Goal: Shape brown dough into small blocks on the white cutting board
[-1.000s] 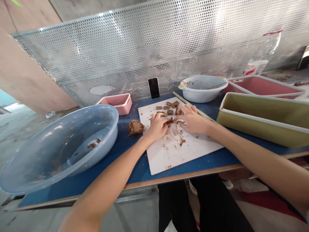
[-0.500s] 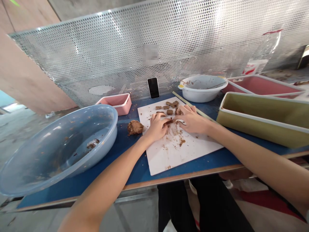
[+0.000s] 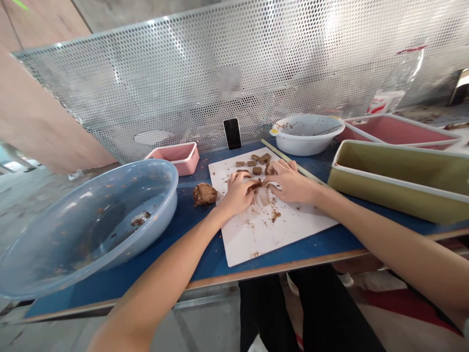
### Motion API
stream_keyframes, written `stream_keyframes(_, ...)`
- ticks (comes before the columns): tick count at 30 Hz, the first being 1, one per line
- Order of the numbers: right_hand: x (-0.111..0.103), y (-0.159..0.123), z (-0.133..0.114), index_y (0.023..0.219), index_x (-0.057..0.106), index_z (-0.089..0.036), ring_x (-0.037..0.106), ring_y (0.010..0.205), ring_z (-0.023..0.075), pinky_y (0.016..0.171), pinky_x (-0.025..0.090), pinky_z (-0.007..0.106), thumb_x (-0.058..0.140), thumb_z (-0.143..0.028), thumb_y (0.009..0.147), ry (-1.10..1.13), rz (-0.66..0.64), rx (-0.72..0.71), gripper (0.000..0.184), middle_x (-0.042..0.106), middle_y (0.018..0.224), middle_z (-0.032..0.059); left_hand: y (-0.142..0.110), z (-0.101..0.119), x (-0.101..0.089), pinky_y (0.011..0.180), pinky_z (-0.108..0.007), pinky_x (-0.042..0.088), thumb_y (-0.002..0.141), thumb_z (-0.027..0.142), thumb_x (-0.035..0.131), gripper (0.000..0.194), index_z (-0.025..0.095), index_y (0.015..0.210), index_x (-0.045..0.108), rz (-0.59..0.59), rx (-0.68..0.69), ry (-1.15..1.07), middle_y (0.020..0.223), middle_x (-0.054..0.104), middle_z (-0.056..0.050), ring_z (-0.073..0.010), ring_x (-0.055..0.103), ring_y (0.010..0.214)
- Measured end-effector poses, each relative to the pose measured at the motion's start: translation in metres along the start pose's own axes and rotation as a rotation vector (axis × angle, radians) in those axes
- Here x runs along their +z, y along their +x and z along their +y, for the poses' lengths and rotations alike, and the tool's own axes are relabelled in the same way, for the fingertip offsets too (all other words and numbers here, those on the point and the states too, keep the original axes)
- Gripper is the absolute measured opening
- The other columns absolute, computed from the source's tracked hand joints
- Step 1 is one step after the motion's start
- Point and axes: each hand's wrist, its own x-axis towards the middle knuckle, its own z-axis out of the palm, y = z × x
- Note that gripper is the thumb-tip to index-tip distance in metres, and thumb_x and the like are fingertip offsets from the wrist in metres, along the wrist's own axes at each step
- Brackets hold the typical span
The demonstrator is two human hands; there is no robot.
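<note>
A small piece of brown clay (image 3: pixel 258 184) lies low on the white board (image 3: pixel 252 239), between my two hands. My left hand (image 3: pixel 239 193) rests on the board with its fingers curled and its thumb pressed to the left end of that piece. From the other side my right hand (image 3: pixel 287 181) closes on it with bent fingers; its fingertips are partly hidden. Just beyond the fingers sit several small clay blocks (image 3: pixel 257 170). Brown smears (image 3: pixel 275 215) and crumbs mark the board in front of the hands. A large clay lump (image 3: pixel 204 194) stands left of the board.
A big blue basin (image 3: pixel 146 234) with some clay inside takes up the left. Behind are a pink box (image 3: pixel 187 159), a phone (image 3: pixel 232 134) and a white basin (image 3: pixel 308 144). A pale stick (image 3: pixel 269 146) and an olive planter (image 3: pixel 395 195) lie to the right.
Both hands keep nearly the same place and grip on the clay piece. Only the camera view shifts very slightly.
</note>
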Motion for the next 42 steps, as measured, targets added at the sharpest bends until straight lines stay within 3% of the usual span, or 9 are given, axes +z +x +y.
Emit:
stream_keyframes(5,-0.0017,0.0006,-0.0016,0.105,0.085,-0.026,0.057,0.119,0.0343,0.1,0.036,0.049,0.062,-0.021,0.102,0.043,0.0,0.02,0.024,0.065,0.124,0.0125,0.0004,-0.0002,-0.0007,0.13,-0.055,0.043,0.104,0.01,0.056,0.044,0.024,0.137,0.081,0.03,0.002,-0.014,0.148,0.064,-0.013,-0.0355,0.049,0.144)
stream_keyframes(13,0.0017,0.0004,0.0003,0.118,0.087,-0.029,0.057,0.119,0.0345,0.097,0.036,0.048,0.062,-0.025,0.103,0.069,-0.033,-0.005,0.029,0.062,0.121,0.0125,0.0009,-0.0009,-0.0002,0.127,-0.056,0.044,0.102,0.008,0.057,0.039,0.024,0.126,0.083,0.041,0.002,0.013,0.146,0.066,-0.012,-0.0354,0.051,0.142)
stream_keyframes(16,0.0004,0.0007,0.0008,0.112,0.087,-0.029,0.057,0.119,0.034,0.098,0.035,0.049,0.061,-0.025,0.102,0.081,-0.004,0.005,0.028,0.062,0.121,0.012,0.0005,-0.0014,0.001,0.127,-0.056,0.044,0.103,0.008,0.056,0.039,0.024,0.127,0.083,0.049,0.006,0.011,0.145,0.066,-0.012,-0.0353,0.051,0.141)
stream_keyframes(20,-0.0028,0.0011,0.0033,0.109,0.086,-0.026,0.055,0.119,0.0345,0.094,0.034,0.048,0.061,-0.023,0.101,0.036,0.044,0.024,0.026,0.063,0.121,0.0136,0.0,-0.0016,0.0012,0.127,-0.057,0.043,0.103,0.008,0.056,0.039,0.024,0.126,0.083,0.05,0.007,0.004,0.146,0.066,-0.012,-0.0355,0.05,0.142)
stream_keyframes(26,-0.0045,0.0008,0.0036,0.11,0.087,-0.025,0.052,0.118,0.0344,0.091,0.031,0.047,0.06,-0.019,0.098,-0.063,-0.007,0.003,0.03,0.063,0.125,0.0149,0.0006,-0.0014,0.001,0.127,-0.056,0.043,0.102,0.007,0.057,0.041,0.024,0.128,0.083,0.036,0.005,0.0,0.147,0.065,-0.012,-0.0347,0.05,0.141)
stream_keyframes(42,-0.0038,0.0003,0.0007,0.113,0.087,-0.026,0.053,0.119,0.0349,0.093,0.033,0.047,0.058,-0.022,0.102,-0.064,-0.02,-0.007,0.031,0.063,0.125,0.0151,0.0007,-0.0032,0.0031,0.128,-0.057,0.045,0.104,0.01,0.058,0.041,0.026,0.129,0.086,0.044,0.028,0.019,0.147,0.065,-0.013,-0.0357,0.05,0.141)
